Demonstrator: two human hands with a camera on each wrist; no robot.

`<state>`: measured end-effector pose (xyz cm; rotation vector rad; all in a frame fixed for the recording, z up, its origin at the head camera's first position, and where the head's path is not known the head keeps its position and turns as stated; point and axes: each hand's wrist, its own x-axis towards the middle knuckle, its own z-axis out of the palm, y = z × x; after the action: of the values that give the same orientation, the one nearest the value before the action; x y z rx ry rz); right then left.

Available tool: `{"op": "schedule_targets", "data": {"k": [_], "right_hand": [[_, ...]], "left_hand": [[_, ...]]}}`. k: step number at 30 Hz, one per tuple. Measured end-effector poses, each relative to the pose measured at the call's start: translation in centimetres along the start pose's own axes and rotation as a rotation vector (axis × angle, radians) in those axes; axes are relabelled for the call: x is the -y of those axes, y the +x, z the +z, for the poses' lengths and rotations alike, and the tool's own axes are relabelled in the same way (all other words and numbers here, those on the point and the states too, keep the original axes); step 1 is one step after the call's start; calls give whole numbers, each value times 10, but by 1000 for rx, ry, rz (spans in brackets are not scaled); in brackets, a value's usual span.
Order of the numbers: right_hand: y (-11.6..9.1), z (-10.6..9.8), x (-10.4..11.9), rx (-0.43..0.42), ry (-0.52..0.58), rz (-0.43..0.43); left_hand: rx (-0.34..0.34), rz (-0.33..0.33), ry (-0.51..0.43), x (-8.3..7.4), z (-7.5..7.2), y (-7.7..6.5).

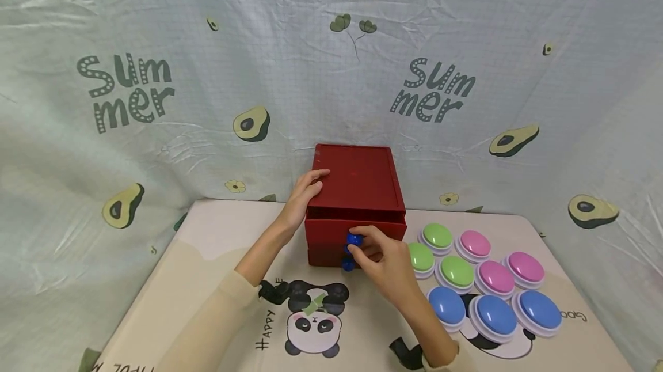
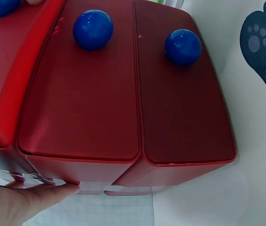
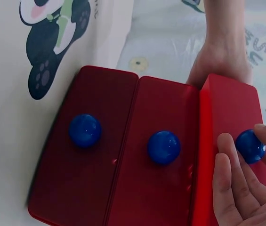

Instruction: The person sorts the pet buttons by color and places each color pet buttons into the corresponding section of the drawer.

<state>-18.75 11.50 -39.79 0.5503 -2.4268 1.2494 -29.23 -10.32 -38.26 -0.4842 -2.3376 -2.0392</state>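
A red drawer chest (image 1: 357, 179) with three drawers stands on the table in front of the backdrop. Its top drawer (image 3: 231, 108) juts out a little past the middle drawer (image 2: 81, 103) and bottom drawer (image 2: 184, 113). My right hand (image 1: 385, 259) pinches the top drawer's round blue knob (image 3: 250, 148) between thumb and fingertips. Two more blue knobs show, the middle knob (image 3: 163, 147) and the bottom knob (image 3: 84, 130). My left hand (image 1: 300, 196) rests against the chest's left side, its fingers reaching over the top edge.
Right of the chest lie several round push buttons in white bases: green buttons (image 1: 457, 271), pink buttons (image 1: 496, 277) and blue buttons (image 1: 495, 314). A panda print (image 1: 314, 329) marks the table mat in front. A fabric backdrop (image 1: 290, 61) with avocado prints hangs behind.
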Motion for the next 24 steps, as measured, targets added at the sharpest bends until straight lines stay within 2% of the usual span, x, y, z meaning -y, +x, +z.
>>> {"op": "schedule_targets", "data": {"k": [8,18,24], "right_hand": [[-7,-2,3,18,25,6],[-14,-5,8,27,18,74],[-19,-7,11,20,27,39]], "left_hand": [[-10,-31,-22,0,0,0],[-14,-30,-28,1,0,1],[-18,-33,-20,2,1,3]]}}
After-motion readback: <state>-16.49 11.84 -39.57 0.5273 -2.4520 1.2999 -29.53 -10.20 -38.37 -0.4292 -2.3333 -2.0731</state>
